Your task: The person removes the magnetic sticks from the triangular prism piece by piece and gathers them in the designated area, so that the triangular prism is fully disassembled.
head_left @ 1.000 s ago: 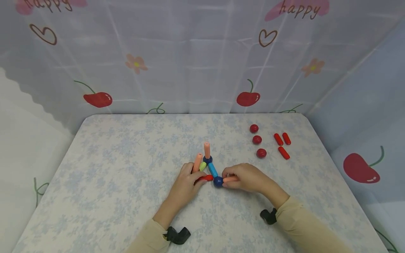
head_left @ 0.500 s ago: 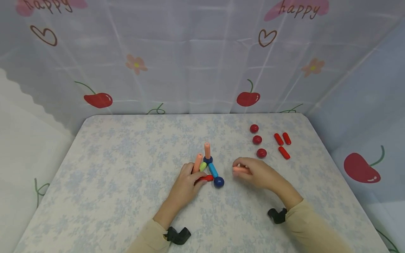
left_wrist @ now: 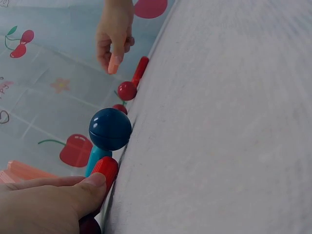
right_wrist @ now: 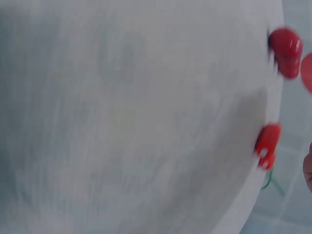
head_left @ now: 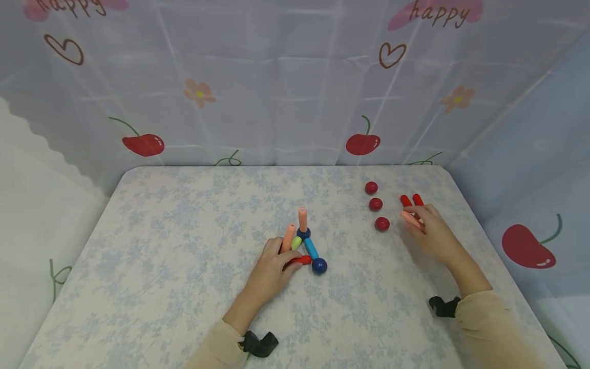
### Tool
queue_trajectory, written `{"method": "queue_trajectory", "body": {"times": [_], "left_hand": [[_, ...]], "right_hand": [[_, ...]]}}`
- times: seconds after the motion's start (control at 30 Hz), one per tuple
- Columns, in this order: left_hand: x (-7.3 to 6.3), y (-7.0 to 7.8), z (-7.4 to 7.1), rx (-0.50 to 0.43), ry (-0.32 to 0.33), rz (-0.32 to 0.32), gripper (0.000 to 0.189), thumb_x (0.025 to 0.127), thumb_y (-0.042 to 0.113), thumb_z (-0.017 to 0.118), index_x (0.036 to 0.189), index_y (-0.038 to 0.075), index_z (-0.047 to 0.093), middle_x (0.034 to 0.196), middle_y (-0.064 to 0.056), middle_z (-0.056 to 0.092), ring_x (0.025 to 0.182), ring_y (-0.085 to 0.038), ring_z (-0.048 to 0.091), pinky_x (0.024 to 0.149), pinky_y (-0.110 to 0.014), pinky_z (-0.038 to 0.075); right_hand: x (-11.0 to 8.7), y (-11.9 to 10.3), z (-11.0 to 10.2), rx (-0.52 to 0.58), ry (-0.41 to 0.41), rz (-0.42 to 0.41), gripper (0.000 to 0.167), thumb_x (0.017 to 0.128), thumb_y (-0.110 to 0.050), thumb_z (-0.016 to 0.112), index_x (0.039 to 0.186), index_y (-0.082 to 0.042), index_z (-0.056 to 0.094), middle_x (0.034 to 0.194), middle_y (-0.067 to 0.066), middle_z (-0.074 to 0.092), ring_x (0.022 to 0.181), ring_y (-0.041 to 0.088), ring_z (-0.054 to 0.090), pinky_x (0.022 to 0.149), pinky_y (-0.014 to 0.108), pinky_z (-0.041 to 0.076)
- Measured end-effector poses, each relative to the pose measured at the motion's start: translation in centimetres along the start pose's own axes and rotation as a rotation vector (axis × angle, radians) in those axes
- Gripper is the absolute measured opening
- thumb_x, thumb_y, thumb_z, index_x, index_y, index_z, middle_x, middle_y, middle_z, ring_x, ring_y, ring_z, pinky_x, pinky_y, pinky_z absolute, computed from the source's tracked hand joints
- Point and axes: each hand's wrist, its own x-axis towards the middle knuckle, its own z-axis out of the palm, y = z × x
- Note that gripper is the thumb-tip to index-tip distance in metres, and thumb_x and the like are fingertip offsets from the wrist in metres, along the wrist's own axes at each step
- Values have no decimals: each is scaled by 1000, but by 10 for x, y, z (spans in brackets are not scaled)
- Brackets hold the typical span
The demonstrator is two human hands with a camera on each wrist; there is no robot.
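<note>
In the head view my left hand (head_left: 272,269) pinches a red stick (head_left: 304,260) between thumb and fingers. That stick is part of a small stick-and-ball frame, with a dark blue ball (head_left: 319,266) in front, a light blue stick (head_left: 311,249) and a yellow-green stick (head_left: 296,243). A peach stick (head_left: 302,219) stands upright on a second blue ball (head_left: 303,233) behind, and another peach stick (head_left: 288,238) rises beside my left fingers. My right hand (head_left: 435,233) pinches a loose peach stick (head_left: 411,220), held over the red sticks (head_left: 418,200) at the right.
Three red balls (head_left: 375,204) lie in a row left of the red sticks, partly blurred in the right wrist view. A patterned cloth covers the table (head_left: 184,220), and a printed curtain (head_left: 276,102) hangs along its far edge.
My right hand has drawn the peach stick away from the front blue ball and carried it right and back to the red sticks, covering one of them. My left hand has stayed put.
</note>
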Motion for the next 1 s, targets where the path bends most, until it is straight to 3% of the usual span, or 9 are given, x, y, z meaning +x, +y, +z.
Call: {"method": "queue_trajectory", "body": {"times": [0.2,0.4,0.77,1.0], "left_hand": [[0,0,0,0,-6,-4,14,87,23,77,101,19,78,105,-4,56,91,-15,46,74,-29,46],[-1,0,0,-1,-6,-16,16,86,23,78,102,18,78,103,-3,55,90,-15,45,74,-28,47],[-1,-1,2,-1,4,1,18,86,23,78,103,18,78,106,-4,56,93,-17,48,76,-30,48],[-2,-3,2,2,29,26,19,84,21,81,102,20,78,107,-3,56,97,-16,49,77,-29,49]], "right_hand": [[7,42,-9,-14,49,134,49,101,-15,52,141,9,40,120,30,38,95,38,46,76,47,43],[15,66,-13,-31,17,217,50,99,-11,46,142,13,35,125,36,34,107,46,41,83,58,40],[22,77,-6,-72,-29,302,52,99,-13,48,142,14,34,127,38,33,104,45,46,85,58,41],[21,74,-6,-139,-94,337,58,99,-21,54,143,9,33,118,34,47,104,47,51,85,60,45]]}}
